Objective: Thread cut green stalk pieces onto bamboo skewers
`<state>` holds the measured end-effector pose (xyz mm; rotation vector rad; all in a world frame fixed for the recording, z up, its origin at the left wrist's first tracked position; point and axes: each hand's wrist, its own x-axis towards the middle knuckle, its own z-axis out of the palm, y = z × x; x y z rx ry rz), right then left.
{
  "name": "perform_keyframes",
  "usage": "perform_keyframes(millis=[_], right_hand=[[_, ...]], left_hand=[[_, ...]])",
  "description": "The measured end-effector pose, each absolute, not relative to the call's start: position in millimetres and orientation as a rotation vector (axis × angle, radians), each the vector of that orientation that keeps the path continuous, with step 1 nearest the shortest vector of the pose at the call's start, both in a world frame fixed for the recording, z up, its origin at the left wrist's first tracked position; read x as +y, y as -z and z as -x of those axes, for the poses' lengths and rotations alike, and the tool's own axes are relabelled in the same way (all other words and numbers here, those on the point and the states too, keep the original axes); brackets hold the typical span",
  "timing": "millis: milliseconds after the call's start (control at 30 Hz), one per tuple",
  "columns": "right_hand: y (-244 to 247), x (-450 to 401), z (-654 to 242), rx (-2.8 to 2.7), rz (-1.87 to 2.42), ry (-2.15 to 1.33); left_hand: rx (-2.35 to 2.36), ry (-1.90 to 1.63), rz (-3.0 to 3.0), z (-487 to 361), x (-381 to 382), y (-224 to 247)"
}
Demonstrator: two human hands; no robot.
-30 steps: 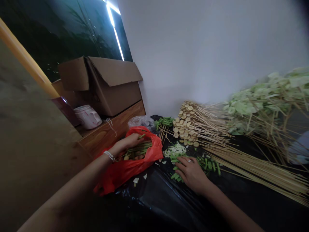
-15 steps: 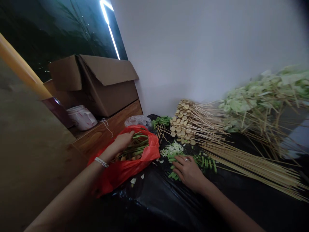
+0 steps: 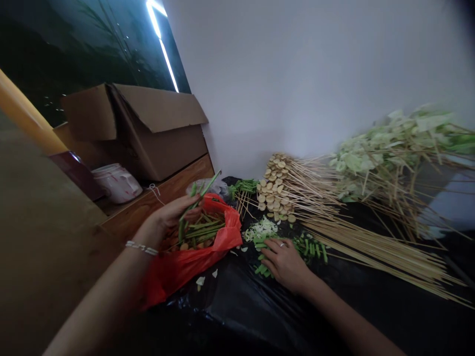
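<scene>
Just above the open red plastic bag (image 3: 185, 269), my left hand (image 3: 176, 212) is closed on a few long green beans (image 3: 206, 187). More green beans (image 3: 202, 232) lie inside that bag, with brownish pieces among them. My right hand (image 3: 285, 259) rests with its fingers spread on cut green bean pieces (image 3: 262, 269) on the black plastic sheet (image 3: 237, 306). Behind those pieces sits a small heap of chopped white bits (image 3: 261, 228). Skewered pale slices (image 3: 274, 195) are stacked further back, and a small bundle of skewered green beans (image 3: 245, 186) lies beside them.
Loose bamboo skewers (image 3: 386, 262) spread across the right side. Skewered cabbage leaves (image 3: 374, 153) are piled at the back right by the wall (image 3: 297, 74). At the back left stand an open cardboard box (image 3: 166, 151) and a white jar (image 3: 117, 183). A clear bag (image 3: 218, 189) lies behind the red one.
My left hand has risen from inside the red bag and moved left, now with long green beans in it. My right hand stays on the cut pieces. The view has shifted slightly.
</scene>
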<state>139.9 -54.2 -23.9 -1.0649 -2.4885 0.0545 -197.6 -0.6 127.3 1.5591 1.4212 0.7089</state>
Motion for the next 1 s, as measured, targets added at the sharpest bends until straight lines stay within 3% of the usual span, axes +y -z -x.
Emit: perform_keyframes(millis=[100,300,667,1000], right_hand=[[22.3,-53.5,-140.9,-2.472,1.047,-0.076],[21.2,-29.5,-160.1,-2.095,0.999,-0.224],[13.2,-1.2,-184.0,-1.248,1.048,-1.006],[-4.7,-10.4,-188.2,-1.093,0.882,-1.109]], left_hand=[[1.027,-0.888,-1.287,133.7,15.2,-103.8],[0.696,-0.822,-1.069,39.7,41.2,-49.3],[0.82,-0.923,-1.521,17.4,33.2,-6.1],[0.789,-0.741,-1.679,0.5,17.4,-9.9]])
